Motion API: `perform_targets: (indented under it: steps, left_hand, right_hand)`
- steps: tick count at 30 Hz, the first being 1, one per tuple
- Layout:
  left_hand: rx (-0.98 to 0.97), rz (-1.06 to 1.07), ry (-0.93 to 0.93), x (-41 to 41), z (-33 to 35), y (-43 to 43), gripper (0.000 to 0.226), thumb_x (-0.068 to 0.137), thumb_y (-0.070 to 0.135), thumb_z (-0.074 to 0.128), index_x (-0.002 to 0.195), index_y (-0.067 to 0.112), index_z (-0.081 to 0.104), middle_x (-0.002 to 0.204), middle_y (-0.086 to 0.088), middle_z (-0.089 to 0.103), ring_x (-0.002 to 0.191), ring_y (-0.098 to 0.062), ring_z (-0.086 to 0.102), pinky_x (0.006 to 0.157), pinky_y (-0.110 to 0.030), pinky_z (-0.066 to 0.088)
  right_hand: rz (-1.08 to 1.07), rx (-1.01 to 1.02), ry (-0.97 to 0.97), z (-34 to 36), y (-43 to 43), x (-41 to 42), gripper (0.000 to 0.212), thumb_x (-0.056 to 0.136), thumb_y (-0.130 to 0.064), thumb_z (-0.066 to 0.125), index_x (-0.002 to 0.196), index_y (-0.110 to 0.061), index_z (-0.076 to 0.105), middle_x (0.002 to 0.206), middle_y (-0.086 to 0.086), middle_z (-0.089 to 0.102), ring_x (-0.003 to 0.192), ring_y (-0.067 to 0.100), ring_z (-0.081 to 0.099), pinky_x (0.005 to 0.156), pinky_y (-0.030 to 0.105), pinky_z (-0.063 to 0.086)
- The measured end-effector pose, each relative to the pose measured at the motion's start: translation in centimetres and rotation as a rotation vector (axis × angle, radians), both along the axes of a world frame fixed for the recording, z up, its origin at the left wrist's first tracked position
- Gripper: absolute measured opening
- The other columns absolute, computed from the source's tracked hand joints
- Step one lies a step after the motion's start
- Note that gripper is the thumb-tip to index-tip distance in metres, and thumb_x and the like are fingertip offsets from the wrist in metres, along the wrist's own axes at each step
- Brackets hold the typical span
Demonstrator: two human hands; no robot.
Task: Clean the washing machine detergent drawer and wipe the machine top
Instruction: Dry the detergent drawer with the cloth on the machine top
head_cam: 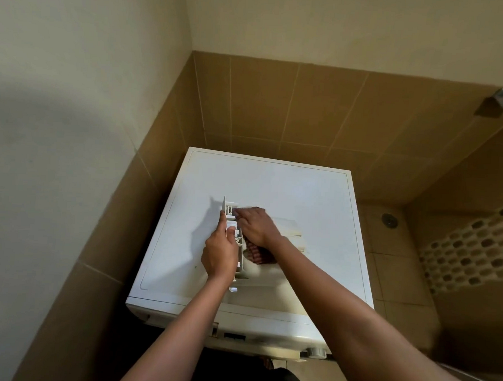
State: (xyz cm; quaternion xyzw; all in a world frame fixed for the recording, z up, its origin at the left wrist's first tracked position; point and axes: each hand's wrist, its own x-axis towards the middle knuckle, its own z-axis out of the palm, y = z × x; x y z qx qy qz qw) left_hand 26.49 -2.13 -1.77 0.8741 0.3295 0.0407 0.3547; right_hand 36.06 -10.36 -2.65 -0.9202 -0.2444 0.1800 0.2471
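The white detergent drawer (232, 218) stands tipped on its side on the white washing machine top (274, 182). My left hand (219, 254) grips the drawer from the left and holds it upright. My right hand (255, 224) presses a dark red striped cloth (257, 254) into the drawer's compartments; most of the cloth is hidden under the hand and wrist. A cream plastic piece (290, 228), seemingly another drawer part, lies on the top just right of my right hand.
The machine sits in a corner between a left wall and a brown tiled back wall (292, 105). Its front panel shows the open drawer slot (214, 331) and a knob (317, 352). A tiled floor with a drain (389, 220) lies to the right.
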Motion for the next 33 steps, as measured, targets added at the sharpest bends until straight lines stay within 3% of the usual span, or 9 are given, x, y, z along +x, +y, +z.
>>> perform_targets:
  steps: [2,5,13,19,28,31,33]
  left_hand:
    - [-0.013,0.004,-0.014,0.0,-0.1,0.1,0.046,0.102,0.039,0.038,0.147,0.034,0.034,0.109,-0.013,0.068,0.094,-0.034,0.063,0.073,-0.043,0.054]
    - [-0.017,0.011,-0.027,0.0,-0.2,0.1,0.046,0.102,0.04,0.037,0.147,0.035,0.035,0.111,-0.013,0.068,0.096,-0.034,0.063,0.074,-0.043,0.054]
    - [-0.022,0.015,-0.027,0.0,-0.3,0.1,0.045,0.102,0.041,0.037,0.146,0.036,0.036,0.116,-0.013,0.067,0.103,-0.035,0.061,0.076,-0.042,0.051]
    - [-0.048,0.015,-0.071,-0.2,-0.3,0.0,0.044,0.102,0.038,0.039,0.146,0.033,0.038,0.123,-0.011,0.065,0.106,-0.035,0.062,0.076,-0.04,0.05]
    - [-0.114,0.026,-0.109,-0.2,-0.5,0.1,0.044,0.102,0.037,0.041,0.145,0.032,0.04,0.124,-0.01,0.065,0.106,-0.034,0.062,0.08,-0.042,0.052]
    - [-0.138,0.019,-0.114,-0.3,-0.3,0.1,0.044,0.102,0.036,0.04,0.146,0.031,0.04,0.125,-0.01,0.064,0.108,-0.033,0.061,0.081,-0.04,0.049]
    - [-0.165,0.013,-0.118,-0.4,-0.2,0.2,0.044,0.103,0.036,0.038,0.146,0.03,0.039,0.127,-0.01,0.063,0.108,-0.033,0.06,0.081,-0.038,0.047]
  right_hand:
    - [0.033,0.077,-0.035,-0.1,0.1,-1.0,0.046,0.097,-0.023,0.031,0.139,-0.01,0.047,0.144,0.006,0.047,0.136,0.023,0.034,0.111,0.027,0.016]
    - [0.028,0.111,-0.028,-0.6,-1.4,-1.8,0.044,0.102,-0.021,0.032,0.145,-0.016,0.038,0.15,0.002,0.039,0.142,0.02,0.024,0.114,0.027,0.011]
    - [0.019,0.008,-0.227,-2.2,-3.8,-7.3,0.066,0.09,-0.04,0.015,0.151,-0.016,0.024,0.156,-0.001,0.028,0.147,0.017,0.014,0.119,0.035,0.009]
    - [-0.055,-0.097,-0.35,-3.0,-4.2,-10.5,0.056,0.094,-0.036,0.03,0.145,-0.014,0.039,0.149,0.004,0.04,0.141,0.024,0.031,0.113,0.037,0.016]
    - [0.077,-0.202,-0.447,-3.3,-6.0,-13.6,0.06,0.089,-0.032,0.033,0.147,-0.014,0.033,0.152,0.003,0.036,0.141,0.025,0.031,0.111,0.041,0.021]
    - [0.161,-0.178,-0.466,-2.7,-7.5,-12.8,0.063,0.08,-0.024,0.034,0.143,-0.017,0.035,0.146,0.001,0.045,0.134,0.024,0.043,0.11,0.038,0.035]
    - [0.174,-0.07,-0.499,-2.5,-8.8,-12.1,0.057,0.081,-0.016,0.047,0.138,-0.019,0.044,0.138,0.0,0.054,0.127,0.022,0.052,0.1,0.037,0.048]
